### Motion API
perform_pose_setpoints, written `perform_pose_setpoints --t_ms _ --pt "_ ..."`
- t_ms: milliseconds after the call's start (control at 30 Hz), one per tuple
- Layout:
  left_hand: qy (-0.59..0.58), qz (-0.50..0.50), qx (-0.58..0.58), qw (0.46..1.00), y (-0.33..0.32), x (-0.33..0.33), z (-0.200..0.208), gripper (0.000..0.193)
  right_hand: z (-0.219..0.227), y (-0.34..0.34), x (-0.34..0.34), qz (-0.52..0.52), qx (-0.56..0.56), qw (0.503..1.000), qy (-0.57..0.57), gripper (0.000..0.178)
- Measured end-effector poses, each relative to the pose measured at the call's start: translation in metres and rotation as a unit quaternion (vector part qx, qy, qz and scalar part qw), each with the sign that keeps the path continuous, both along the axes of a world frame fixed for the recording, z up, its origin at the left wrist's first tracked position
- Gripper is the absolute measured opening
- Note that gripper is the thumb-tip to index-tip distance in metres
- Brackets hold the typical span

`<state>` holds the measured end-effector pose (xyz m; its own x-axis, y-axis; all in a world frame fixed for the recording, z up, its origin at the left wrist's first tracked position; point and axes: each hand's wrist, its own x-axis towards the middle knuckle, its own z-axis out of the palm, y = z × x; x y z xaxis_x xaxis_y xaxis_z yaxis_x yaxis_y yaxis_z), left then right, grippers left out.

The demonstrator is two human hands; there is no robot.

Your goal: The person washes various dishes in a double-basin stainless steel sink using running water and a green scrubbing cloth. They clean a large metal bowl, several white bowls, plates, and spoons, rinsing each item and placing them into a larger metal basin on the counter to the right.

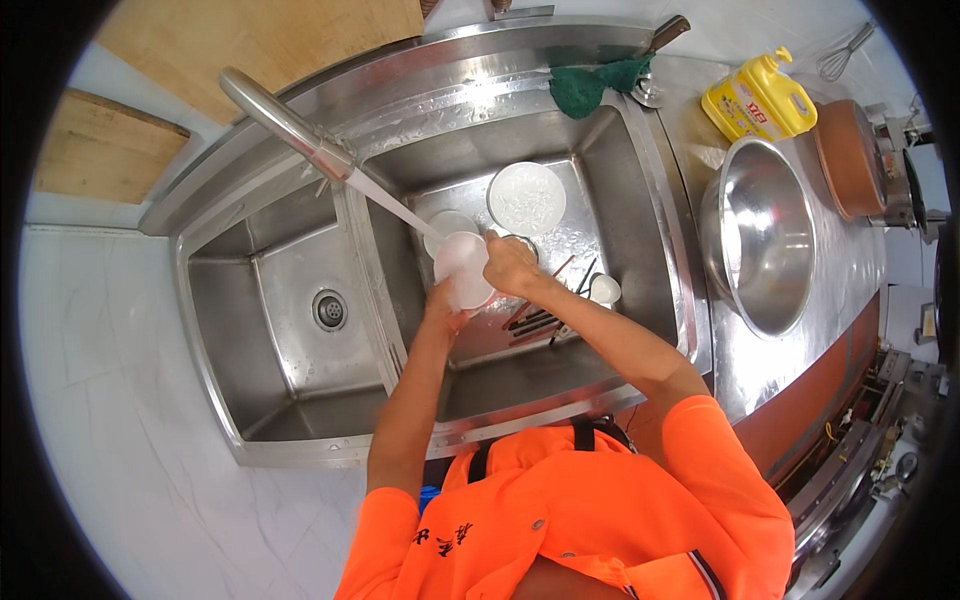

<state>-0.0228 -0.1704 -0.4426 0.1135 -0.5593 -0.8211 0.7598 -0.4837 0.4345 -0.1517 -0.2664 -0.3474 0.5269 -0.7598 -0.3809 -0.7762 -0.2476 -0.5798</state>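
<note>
Under the running faucet (290, 125), a white bowl (462, 265) is tilted in the stream over the right sink basin. My left hand (447, 306) grips it from below and the near left side. Curled fingers of my right hand (511, 266) close on the bowl's right rim; their tips are partly hidden. Behind it sits another white bowl (448, 222), partly covered. A white dish (527, 198) with water in it rests on the basin floor. Several chopsticks (538, 325) lie right of my hands, beside a white spoon (603, 289).
The left basin (290, 290) has a drain (329, 311). On the right counter stand a steel bowl (765, 238), a yellow detergent jug (760, 100) and a brown pot (848, 158). A green cloth (590, 87) and a handled tool (668, 34) lie on the back ledge.
</note>
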Motion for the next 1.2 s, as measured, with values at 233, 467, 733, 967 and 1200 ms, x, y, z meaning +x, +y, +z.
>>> perform_pose_setpoints --t_ms 233,467,733,967,1200 --pt "-0.145 -0.095 -0.146 0.974 -0.009 -0.026 0.028 0.035 0.047 0.010 -0.034 0.101 -0.242 0.965 -0.024 0.056" --pt "-0.569 -0.182 -0.322 0.734 -0.029 -0.013 0.101 0.035 0.112 -0.015 -0.062 0.183 -0.551 0.770 -0.263 0.048" --pt "-0.463 -0.352 -0.289 0.760 0.024 0.011 0.078 0.033 0.219 -0.003 -0.093 0.162 -0.646 0.641 -0.382 0.051" --pt "-0.461 -0.192 -0.300 0.813 -0.012 -0.036 0.076 0.029 0.173 -0.013 -0.163 -0.033 -0.443 0.835 -0.324 0.047" --pt "-0.389 -0.223 -0.153 0.881 -0.007 -0.041 0.042 0.030 0.163 -0.024 -0.277 -0.439 0.039 0.781 -0.443 0.032"
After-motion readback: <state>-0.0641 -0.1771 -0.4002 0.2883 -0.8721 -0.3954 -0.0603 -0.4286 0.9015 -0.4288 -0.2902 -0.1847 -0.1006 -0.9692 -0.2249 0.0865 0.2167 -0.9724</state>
